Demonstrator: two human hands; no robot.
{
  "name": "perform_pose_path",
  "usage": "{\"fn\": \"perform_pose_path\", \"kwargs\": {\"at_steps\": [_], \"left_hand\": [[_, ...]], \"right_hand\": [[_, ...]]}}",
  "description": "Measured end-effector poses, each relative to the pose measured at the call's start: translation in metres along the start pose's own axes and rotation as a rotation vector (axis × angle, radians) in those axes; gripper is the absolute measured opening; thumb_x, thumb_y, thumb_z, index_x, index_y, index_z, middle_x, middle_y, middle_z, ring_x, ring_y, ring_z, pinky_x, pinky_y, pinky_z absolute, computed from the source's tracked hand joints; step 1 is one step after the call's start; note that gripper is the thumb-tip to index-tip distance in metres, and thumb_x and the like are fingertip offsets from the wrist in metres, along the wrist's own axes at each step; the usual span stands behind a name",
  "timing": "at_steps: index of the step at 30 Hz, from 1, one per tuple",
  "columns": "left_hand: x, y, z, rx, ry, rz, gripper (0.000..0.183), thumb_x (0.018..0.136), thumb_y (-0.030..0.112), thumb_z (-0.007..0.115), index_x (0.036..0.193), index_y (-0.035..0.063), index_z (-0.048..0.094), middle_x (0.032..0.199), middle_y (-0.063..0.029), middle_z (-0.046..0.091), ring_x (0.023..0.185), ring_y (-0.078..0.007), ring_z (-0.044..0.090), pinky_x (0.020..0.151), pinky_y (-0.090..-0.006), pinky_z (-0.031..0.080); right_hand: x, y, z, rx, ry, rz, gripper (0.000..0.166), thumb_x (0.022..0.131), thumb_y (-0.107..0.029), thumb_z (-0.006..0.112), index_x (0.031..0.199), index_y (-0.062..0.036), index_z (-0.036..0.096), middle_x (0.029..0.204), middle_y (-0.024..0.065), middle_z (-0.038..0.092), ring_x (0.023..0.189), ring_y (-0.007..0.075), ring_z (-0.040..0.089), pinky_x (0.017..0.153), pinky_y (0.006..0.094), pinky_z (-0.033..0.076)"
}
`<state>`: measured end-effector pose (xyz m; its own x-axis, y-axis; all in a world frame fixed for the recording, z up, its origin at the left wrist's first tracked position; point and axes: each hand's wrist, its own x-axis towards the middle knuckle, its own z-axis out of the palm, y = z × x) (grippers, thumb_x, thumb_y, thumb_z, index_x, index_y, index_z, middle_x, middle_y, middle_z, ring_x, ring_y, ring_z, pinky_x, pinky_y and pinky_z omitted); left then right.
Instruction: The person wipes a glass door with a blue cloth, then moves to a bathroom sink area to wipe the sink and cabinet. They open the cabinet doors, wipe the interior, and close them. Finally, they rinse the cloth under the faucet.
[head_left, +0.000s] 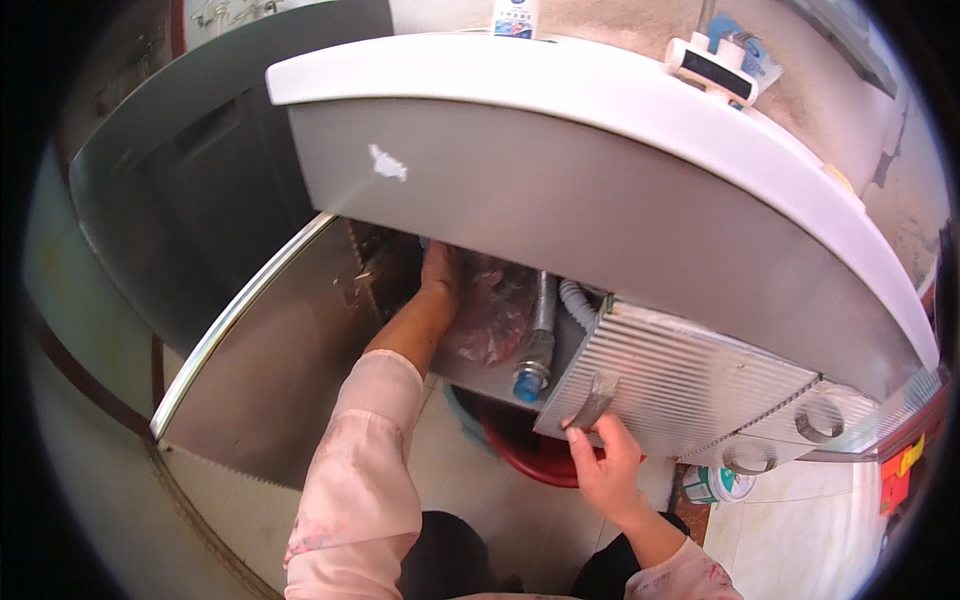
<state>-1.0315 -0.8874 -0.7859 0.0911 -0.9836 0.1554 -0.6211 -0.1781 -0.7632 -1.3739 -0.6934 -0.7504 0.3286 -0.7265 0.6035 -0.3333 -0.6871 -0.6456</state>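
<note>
My left hand (437, 271) reaches into a cabinet under a white countertop, and its fingers are hidden in the shadow. Beside the wrist, a clear plastic bag (487, 330) with reddish contents lies on the cabinet floor. A flexible metal pipe (545, 304) with a blue end cap (527, 385) rests right of the bag, and a white corrugated hose (576, 301) curves behind it. With thumb and fingertips, my right hand (609, 469) grips the lower end of a curved handle (598, 397) on the open ribbed cabinet door (675, 367). On the left, a plain grey door (262, 352) also stands open.
A grey panel (525, 180) fronts the white countertop edge (465, 71) above my hands. A red basin (517, 450) sits on the tiled floor below. Right of it lies a white-and-green tub (718, 484). Further doors with round handles (819, 420) adjoin on the right.
</note>
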Motion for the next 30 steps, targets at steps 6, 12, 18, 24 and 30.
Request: {"fn": "perform_pose_path", "kwargs": {"at_steps": [6, 12, 18, 24, 30], "left_hand": [[-0.087, -0.006, -0.059, 0.166, -0.183, -0.045, 0.057, 0.094, 0.027, 0.042, 0.143, -0.0015, 0.039, 0.15, -0.0182, 0.036, 0.139, -0.0407, 0.03, 0.115, -0.0533, 0.018], [-0.126, -0.009, -0.093, -0.256, -0.265, -0.031, 0.038, 0.087, 0.023, 0.052, 0.117, 0.0036, 0.066, 0.124, -0.0194, 0.059, 0.113, -0.033, 0.055, 0.093, -0.0453, 0.04], [-0.164, -0.072, -0.097, -0.104, 0.254, -0.009, 0.027, 0.082, 0.019, 0.056, 0.101, 0.0073, 0.072, 0.106, -0.011, 0.064, 0.106, -0.0219, 0.053, 0.083, -0.0342, 0.038], [-0.22, -0.044, -0.103, -0.309, 0.094, -0.085, 0.029, 0.078, 0.016, 0.058, 0.1, 0.0002, 0.069, 0.101, -0.0128, 0.065, 0.1, -0.024, 0.056, 0.086, -0.0355, 0.038], [-0.317, -0.11, -0.148, -0.446, 0.516, -0.282, 0.035, 0.077, 0.005, 0.059, 0.11, -0.0041, 0.064, 0.134, -0.0195, 0.053, 0.128, -0.0342, 0.047, 0.096, -0.0418, 0.039]], "right_hand": [[0.004, -0.005, -0.001, 0.069, 0.037, -0.031, 0.011, 0.084, -0.003, 0.065, 0.093, 0.0001, 0.06, 0.083, 0.0132, 0.064, 0.073, 0.0288, 0.063, 0.065, 0.0351, 0.049], [0.002, -0.002, 0.0, 0.103, 0.028, -0.015, 0.01, 0.086, -0.003, 0.063, 0.095, 0.0008, 0.061, 0.083, 0.0119, 0.064, 0.075, 0.024, 0.063, 0.071, 0.0328, 0.049], [-0.002, -0.006, 0.016, 0.255, 0.145, 0.04, 0.027, 0.087, -0.002, 0.06, 0.113, 0.0032, 0.054, 0.096, 0.0128, 0.066, 0.087, 0.0212, 0.064, 0.08, 0.0324, 0.05], [-0.018, -0.001, 0.023, 0.375, 0.117, 0.128, 0.038, 0.087, 0.0, 0.058, 0.123, 0.004, 0.047, 0.109, 0.015, 0.061, 0.098, 0.0211, 0.061, 0.089, 0.0333, 0.048], [-0.03, 0.004, 0.013, 0.452, 0.072, 0.091, 0.052, 0.085, 0.005, 0.055, 0.133, 0.0021, 0.035, 0.127, 0.0186, 0.046, 0.115, 0.0256, 0.05, 0.102, 0.0378, 0.04]]}}
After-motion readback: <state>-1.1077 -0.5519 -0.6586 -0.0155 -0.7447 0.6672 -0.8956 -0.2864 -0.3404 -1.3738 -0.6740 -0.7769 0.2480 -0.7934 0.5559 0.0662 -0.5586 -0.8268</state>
